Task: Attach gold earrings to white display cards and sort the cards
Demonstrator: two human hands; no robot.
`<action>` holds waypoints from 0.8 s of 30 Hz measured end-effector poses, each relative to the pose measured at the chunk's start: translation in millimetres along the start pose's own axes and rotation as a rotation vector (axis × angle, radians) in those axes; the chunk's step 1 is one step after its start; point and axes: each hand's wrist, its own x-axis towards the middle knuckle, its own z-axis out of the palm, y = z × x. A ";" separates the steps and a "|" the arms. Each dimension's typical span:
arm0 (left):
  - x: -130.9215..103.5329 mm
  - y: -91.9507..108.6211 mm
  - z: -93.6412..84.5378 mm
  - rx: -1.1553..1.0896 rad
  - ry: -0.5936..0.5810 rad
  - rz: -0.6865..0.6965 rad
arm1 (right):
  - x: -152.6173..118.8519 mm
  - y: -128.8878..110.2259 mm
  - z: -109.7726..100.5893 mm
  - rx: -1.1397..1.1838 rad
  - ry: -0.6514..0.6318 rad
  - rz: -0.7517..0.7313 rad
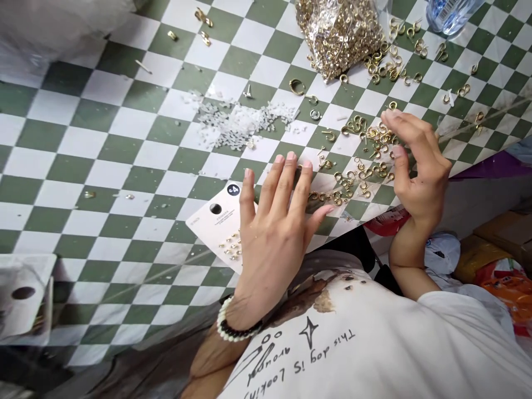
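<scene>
White printed T-shirt (374,343), black-and-white beaded bracelet (233,330)

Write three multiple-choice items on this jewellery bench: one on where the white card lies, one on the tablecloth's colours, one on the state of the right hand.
1. Where does the white earring card lie?
A. Under the left hand, at the table's near edge
B. On top of the bag of gold hooks
C. Beside the water bottle

2. What colours is the checked tablecloth?
A. Red and white
B. Green and white
C. Blue and yellow

3. How is the right hand held?
A. Clenched in a fist on the card
B. Open, fingers curved over the loose gold earring hooks
C. Wrapped around the bottle

Answers: 1 A, since the left hand's fingers spread across the card's right part. 2 B, since green and white squares alternate over the whole cloth. 3 B, since its fingers are apart, above the scattered hooks.
</scene>
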 end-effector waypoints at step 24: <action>-19.4 -34.9 -26.4 -0.113 0.361 -0.253 | 86.4 -1.1 -0.4 0.015 -0.309 -0.225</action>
